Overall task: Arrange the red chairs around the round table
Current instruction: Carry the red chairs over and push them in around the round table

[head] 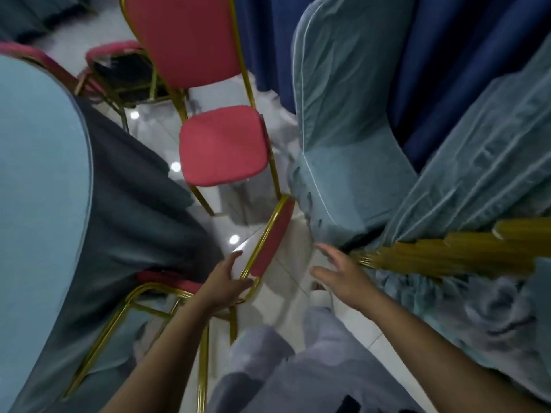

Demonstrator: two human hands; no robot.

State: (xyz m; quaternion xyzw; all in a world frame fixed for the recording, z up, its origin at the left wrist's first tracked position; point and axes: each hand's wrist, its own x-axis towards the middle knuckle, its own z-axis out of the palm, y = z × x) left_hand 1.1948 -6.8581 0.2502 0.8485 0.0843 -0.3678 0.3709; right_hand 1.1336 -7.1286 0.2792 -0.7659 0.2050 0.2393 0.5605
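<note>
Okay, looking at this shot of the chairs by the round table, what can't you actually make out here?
Head view only:
- Round table: cut off by the left edge; its cloth hides the legs.
- Near chair: seat mostly hidden under the tablecloth and the left hand.
- Left hand's fingers on the chair frame: blurred, so the grip is unclear.
- Right hand: motion-blurred, open, touching nothing clearly.
- Yellow object at right: blurred, unidentifiable.
- Far chair: partly hidden behind the upright chair.

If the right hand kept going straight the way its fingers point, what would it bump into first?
Probably the covered chair: the right hand is open, empty, its fingers aimed up-left at the cover's lower edge. Depth is unclear, so it might pass over bare floor first.
</note>
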